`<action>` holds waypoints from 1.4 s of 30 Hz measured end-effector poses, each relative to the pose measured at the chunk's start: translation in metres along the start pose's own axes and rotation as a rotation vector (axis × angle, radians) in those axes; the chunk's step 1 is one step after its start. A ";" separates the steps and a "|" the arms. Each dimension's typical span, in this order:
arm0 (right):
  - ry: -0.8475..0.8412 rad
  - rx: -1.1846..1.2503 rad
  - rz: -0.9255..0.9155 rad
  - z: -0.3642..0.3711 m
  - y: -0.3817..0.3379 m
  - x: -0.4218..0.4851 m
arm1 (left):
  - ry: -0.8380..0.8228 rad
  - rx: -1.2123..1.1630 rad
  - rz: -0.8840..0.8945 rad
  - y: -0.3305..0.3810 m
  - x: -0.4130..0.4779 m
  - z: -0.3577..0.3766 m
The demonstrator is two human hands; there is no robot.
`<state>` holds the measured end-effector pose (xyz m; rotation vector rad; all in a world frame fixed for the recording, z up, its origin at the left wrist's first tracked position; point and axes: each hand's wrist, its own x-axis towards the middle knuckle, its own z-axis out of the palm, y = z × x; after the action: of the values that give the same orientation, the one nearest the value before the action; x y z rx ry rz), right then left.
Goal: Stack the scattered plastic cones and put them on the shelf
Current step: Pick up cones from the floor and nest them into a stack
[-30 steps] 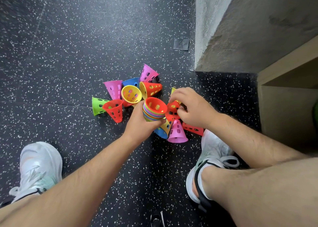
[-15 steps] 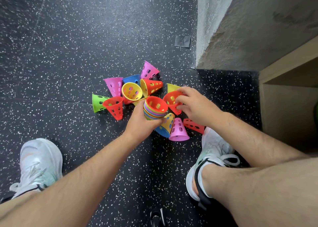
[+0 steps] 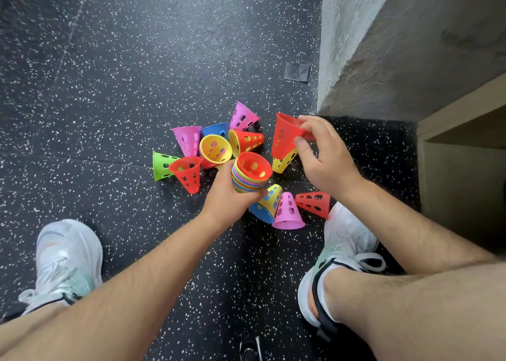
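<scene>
Left shoe [image 3: 68, 262] and right shoe [image 3: 345, 254] nearest, both white, on floor [image 3: 109, 73] of black rubber with white specks. Bare forearms reach forward between them.

Left hand [image 3: 227, 193]: fingers curled round stack [image 3: 250, 176] of nested cones, mouths up, a red one innermost. Stack sits mid-view, over the scattered pile.

Near side of stack, on floor: pink cone [image 3: 287, 213] upright on its mouth; fallen red cone [image 3: 315, 203] just right of it, on its side, close to right shoe; nested pair [image 3: 269, 200], yellow inside blue, lying just left of pink cone.

Right hand [image 3: 325, 155]: thumb and fingertips pinch rim of red cone [image 3: 284, 139], raised, tilted, just right of stack and apart from it. Yellow cone [image 3: 283, 161] shows below it; nested in it or lying on floor, cannot tell.

Left of stack and beyond: cluster [image 3: 215, 150] of tipped cones touching one another in red, pink, yellow and blue, green cone [image 3: 163, 165] at its left end.

Farther: grey tape patch [image 3: 297, 72] on floor, beside corner of wall [image 3: 383, 46]. Shelf [image 3: 462, 147] at right edge, pale wood, well apart from all cones.
</scene>
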<state>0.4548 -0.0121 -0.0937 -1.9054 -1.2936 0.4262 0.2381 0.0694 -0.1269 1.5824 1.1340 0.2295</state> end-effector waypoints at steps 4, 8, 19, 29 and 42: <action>0.137 0.058 -0.032 -0.002 -0.006 0.001 | -0.004 -0.002 -0.007 0.000 0.000 -0.002; -0.023 0.058 -0.107 0.009 -0.014 0.003 | -0.004 -0.027 0.000 0.003 0.001 0.000; -0.212 -0.059 0.141 0.018 -0.004 -0.009 | -0.026 -0.024 0.018 0.011 0.006 0.005; -0.284 -0.295 0.569 0.019 0.040 -0.015 | -0.107 0.106 0.085 0.022 0.013 0.011; 0.115 0.000 0.211 0.008 0.017 -0.008 | -0.081 0.121 0.064 0.027 0.018 0.018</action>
<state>0.4568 -0.0196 -0.1124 -2.0440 -1.0230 0.4160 0.2737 0.0739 -0.1185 1.7215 1.0524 0.1394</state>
